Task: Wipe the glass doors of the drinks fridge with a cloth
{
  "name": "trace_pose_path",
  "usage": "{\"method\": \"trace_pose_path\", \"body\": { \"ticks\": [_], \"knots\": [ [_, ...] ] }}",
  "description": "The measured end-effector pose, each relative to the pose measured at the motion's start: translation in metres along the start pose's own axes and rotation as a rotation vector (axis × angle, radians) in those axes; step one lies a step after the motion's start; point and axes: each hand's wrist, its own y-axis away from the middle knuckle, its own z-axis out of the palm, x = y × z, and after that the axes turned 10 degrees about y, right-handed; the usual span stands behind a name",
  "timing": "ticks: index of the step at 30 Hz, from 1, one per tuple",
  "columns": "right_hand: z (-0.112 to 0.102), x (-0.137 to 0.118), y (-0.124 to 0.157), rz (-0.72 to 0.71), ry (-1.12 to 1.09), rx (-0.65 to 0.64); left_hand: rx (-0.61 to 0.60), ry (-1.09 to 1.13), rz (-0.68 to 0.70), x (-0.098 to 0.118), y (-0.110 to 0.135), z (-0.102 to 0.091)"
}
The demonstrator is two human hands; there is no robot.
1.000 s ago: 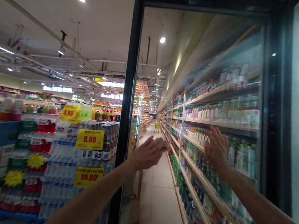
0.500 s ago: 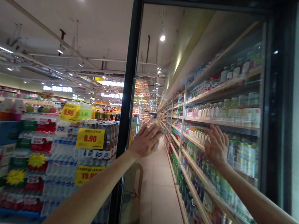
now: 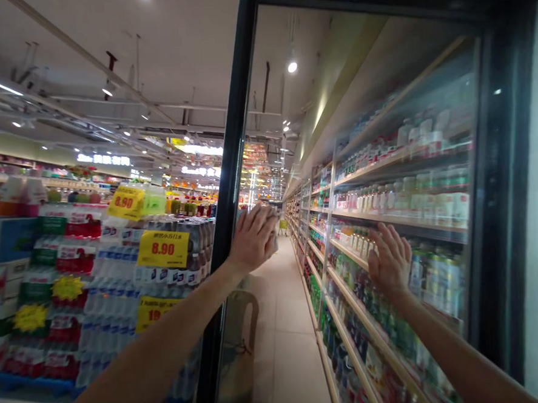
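Note:
A glass door [image 3: 285, 91] in a black frame [image 3: 238, 106] stands in front of me. My left hand [image 3: 254, 236] lies against the pane near the frame's left upright, its fingers stretched out and close together. A pale patch shows by its fingertips; I cannot make out whether it is a cloth, a reflection or background. Farther right, my right hand [image 3: 391, 259] rests at the glass with its fingers extended and slightly bent, and nothing shows in it. A faint reflection of each hand appears beside it. The right part of the pane looks hazy.
Shelves of bottled drinks [image 3: 387, 200] run along the right, seen through or mirrored in the glass, beside a tiled aisle [image 3: 285, 310]. On the left stand stacked drink packs [image 3: 105, 278] with yellow price signs [image 3: 163, 249]. A chair-like shape [image 3: 244, 324] shows low behind the pane.
My left hand has moved left and slightly up across the glass, closer to the black upright, and is less blurred. My right hand has stayed in place.

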Motion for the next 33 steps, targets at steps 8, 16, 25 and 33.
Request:
{"method": "trace_pose_path", "body": {
  "ticks": [8, 16, 25, 33],
  "knots": [
    [-0.001, 0.0, -0.001, 0.01, 0.014, 0.001, -0.247, 0.139, 0.57, 0.035, 0.024, 0.011],
    [-0.001, 0.0, 0.0, 0.005, -0.009, -0.014, 0.017, 0.017, -0.041, 0.011, -0.023, 0.006],
    [0.0, 0.0, 0.0, -0.001, -0.003, 0.0, -0.142, 0.104, 0.313, 0.022, -0.009, 0.013],
    [0.0, 0.002, 0.0, 0.005, -0.011, -0.011, -0.165, 0.147, 0.441, 0.068, -0.015, 0.035]
  ]
}}
